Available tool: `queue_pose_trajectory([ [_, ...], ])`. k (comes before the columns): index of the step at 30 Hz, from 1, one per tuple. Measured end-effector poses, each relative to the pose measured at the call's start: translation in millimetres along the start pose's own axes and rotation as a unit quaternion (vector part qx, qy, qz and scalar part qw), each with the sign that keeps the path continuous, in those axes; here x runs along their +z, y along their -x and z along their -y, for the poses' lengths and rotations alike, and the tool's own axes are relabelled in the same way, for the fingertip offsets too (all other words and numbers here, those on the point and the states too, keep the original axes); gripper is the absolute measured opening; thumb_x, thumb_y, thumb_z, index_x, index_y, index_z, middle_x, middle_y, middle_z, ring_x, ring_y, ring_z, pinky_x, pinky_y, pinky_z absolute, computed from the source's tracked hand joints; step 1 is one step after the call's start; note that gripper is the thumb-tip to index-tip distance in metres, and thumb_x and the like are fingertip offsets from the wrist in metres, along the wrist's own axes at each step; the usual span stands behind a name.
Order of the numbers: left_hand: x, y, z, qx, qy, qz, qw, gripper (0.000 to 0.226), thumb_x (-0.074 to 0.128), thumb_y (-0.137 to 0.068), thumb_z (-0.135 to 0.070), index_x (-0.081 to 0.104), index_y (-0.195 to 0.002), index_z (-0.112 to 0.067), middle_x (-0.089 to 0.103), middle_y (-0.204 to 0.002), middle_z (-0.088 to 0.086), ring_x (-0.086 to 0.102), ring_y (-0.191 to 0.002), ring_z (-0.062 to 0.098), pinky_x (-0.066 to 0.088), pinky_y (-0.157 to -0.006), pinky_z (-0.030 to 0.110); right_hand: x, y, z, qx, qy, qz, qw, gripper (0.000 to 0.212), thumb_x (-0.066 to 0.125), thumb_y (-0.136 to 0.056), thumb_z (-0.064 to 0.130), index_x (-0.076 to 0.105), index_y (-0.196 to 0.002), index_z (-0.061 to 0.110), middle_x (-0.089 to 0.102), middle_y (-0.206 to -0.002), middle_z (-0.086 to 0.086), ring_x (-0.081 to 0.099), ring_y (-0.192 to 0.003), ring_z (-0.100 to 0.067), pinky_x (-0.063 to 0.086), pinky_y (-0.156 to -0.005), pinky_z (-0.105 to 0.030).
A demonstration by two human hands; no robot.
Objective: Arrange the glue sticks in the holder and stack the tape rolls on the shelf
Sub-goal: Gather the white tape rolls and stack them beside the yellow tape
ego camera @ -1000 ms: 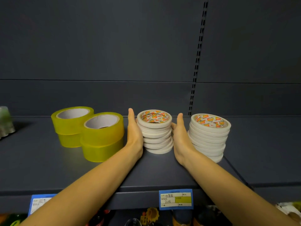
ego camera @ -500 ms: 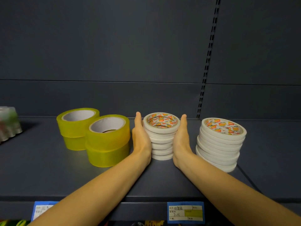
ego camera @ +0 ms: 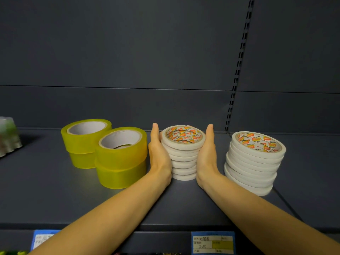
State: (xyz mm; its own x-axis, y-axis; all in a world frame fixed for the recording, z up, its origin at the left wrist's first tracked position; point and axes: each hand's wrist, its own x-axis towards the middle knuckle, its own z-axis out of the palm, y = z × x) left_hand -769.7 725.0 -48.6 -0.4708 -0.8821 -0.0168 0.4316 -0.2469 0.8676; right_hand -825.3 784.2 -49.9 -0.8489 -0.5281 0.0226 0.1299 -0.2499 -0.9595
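A stack of several thin white tape rolls (ego camera: 183,155) stands upright in the middle of the dark shelf (ego camera: 46,190). My left hand (ego camera: 158,155) presses flat against its left side and my right hand (ego camera: 207,155) presses flat against its right side, fingers straight and pointing away from me. A taller, slightly leaning stack of the same white rolls (ego camera: 254,162) stands apart to the right. Left of my hands stand two stacks of wide yellow tape rolls, one nearer (ego camera: 121,159) and one farther back (ego camera: 84,142). At the far left edge a blurred bundle of glue sticks (ego camera: 8,137) shows partly.
The shelf's front edge carries a blue price tag (ego camera: 213,242) at the right and another (ego camera: 43,240) at the left. A slotted upright (ego camera: 237,70) runs up the dark back panel. Bare shelf surface lies right of the leaning stack and left of the yellow rolls.
Both hands have closed in on the middle white stack, and its uneven rolls now sit straight in line. The view has shifted slightly left and down.
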Motion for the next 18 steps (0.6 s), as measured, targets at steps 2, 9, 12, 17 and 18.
queue_pose_trajectory([
  [2, 0.6, -1.8, 0.7, 0.0, 0.0, -0.004, 1.0, 0.056, 0.036, -0.095, -0.053, 0.073, -0.078, -0.015, 0.075, -0.08, 0.006, 0.071, -0.081, 0.02, 0.056, -0.074, 0.031, 0.3, 0.5, 0.5, 0.011, 0.004, 0.002, 1.0, 0.063, 0.026, -0.095, 0.061, 0.071, -0.091, 0.016, 0.074, -0.096, -0.005, 0.068, -0.096, -0.019, 0.052, -0.093, -0.038],
  [9, 1.0, 0.2, -0.9, 0.003, 0.006, 0.01, 1.0, 0.058, 0.034, -0.093, -0.056, 0.072, -0.076, -0.017, 0.074, -0.07, 0.0, 0.071, -0.079, 0.018, 0.056, -0.073, 0.03, -0.7, -1.9, -4.0, 0.024, -0.011, 0.007, 1.0, 0.071, 0.024, -0.091, 0.067, 0.073, -0.099, 0.016, 0.075, -0.097, -0.004, 0.069, -0.096, -0.02, 0.052, -0.094, -0.039],
  [12, 0.8, 1.5, -1.9, -0.005, 0.004, 0.013, 1.0, 0.061, 0.032, -0.092, -0.061, 0.072, -0.078, -0.017, 0.074, -0.067, -0.001, 0.07, -0.078, 0.017, 0.055, -0.074, 0.029, -4.1, -2.9, -4.7, 0.031, -0.011, -0.004, 0.999, 0.07, 0.02, -0.092, 0.067, 0.072, -0.096, 0.02, 0.074, -0.1, -0.003, 0.067, -0.098, -0.019, 0.051, -0.093, -0.035],
  [17, 2.6, 1.1, 0.6, 0.003, -0.016, -0.013, 1.0, 0.06, 0.033, -0.093, -0.059, 0.07, -0.067, -0.02, 0.073, -0.063, -0.002, 0.07, -0.079, 0.018, 0.055, -0.079, 0.032, 0.6, -5.0, -7.9, 0.059, 0.004, -0.049, 0.997, 0.084, 0.019, -0.077, 0.082, 0.067, -0.114, 0.024, 0.068, -0.116, -0.001, 0.06, -0.111, -0.02, 0.043, -0.103, -0.043],
  [18, 3.3, 0.3, 0.9, 0.007, -0.02, -0.023, 1.0, 0.06, 0.033, -0.093, -0.058, 0.069, -0.064, -0.021, 0.072, -0.061, -0.003, 0.069, -0.078, 0.018, 0.054, -0.079, 0.032, 1.7, -5.7, -8.7, 0.059, 0.004, -0.056, 0.997, 0.088, 0.02, -0.072, 0.085, 0.065, -0.117, 0.024, 0.067, -0.118, -0.001, 0.06, -0.111, -0.02, 0.043, -0.104, -0.044],
])
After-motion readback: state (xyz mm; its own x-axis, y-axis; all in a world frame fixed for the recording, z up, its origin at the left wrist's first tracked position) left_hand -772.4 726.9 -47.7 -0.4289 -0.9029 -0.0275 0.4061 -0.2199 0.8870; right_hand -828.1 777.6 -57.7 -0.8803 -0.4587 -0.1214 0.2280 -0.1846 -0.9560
